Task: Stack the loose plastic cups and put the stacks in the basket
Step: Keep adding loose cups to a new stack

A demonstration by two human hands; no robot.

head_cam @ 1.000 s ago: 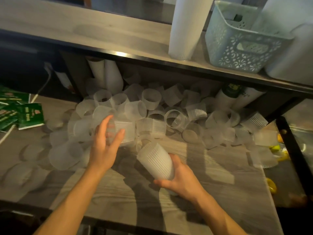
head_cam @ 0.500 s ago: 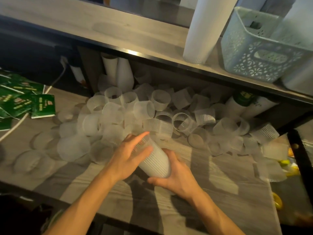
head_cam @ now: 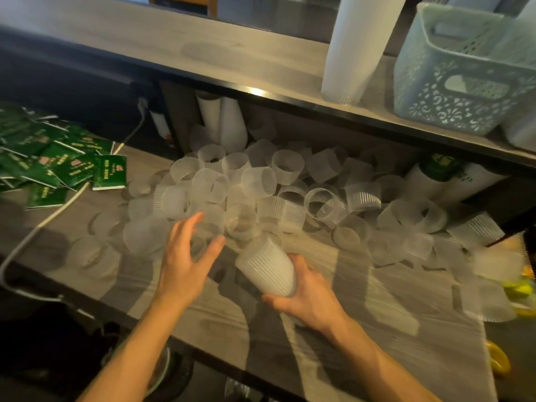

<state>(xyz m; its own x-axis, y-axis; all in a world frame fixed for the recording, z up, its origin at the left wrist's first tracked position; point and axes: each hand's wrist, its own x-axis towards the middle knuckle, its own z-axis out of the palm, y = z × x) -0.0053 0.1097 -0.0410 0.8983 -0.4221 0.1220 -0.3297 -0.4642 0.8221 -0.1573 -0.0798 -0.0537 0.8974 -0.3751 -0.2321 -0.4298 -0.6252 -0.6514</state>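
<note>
Several loose frosted plastic cups (head_cam: 261, 181) lie heaped across the lower wooden counter (head_cam: 362, 309), most on their sides. My right hand (head_cam: 307, 297) grips a short stack of ribbed cups (head_cam: 266, 268), tilted with its mouth toward the upper left. My left hand (head_cam: 185, 256) hovers open, fingers spread, over a blurred loose cup (head_cam: 203, 236) at the pile's near edge, just left of the stack. The pale blue lattice basket (head_cam: 452, 91) stands on the upper shelf at the far right.
A tall stack of white cups (head_cam: 353, 44) stands on the upper shelf (head_cam: 203, 53) left of the basket. Green packets (head_cam: 58, 166) and a white cable (head_cam: 52, 213) lie at the left. More tall stacks (head_cam: 223, 123) lean at the back under the shelf.
My left hand pushed a cup onto the stack in my right hand, then drew away to the left and now hovers open over the pile. The view shifted slightly.
</note>
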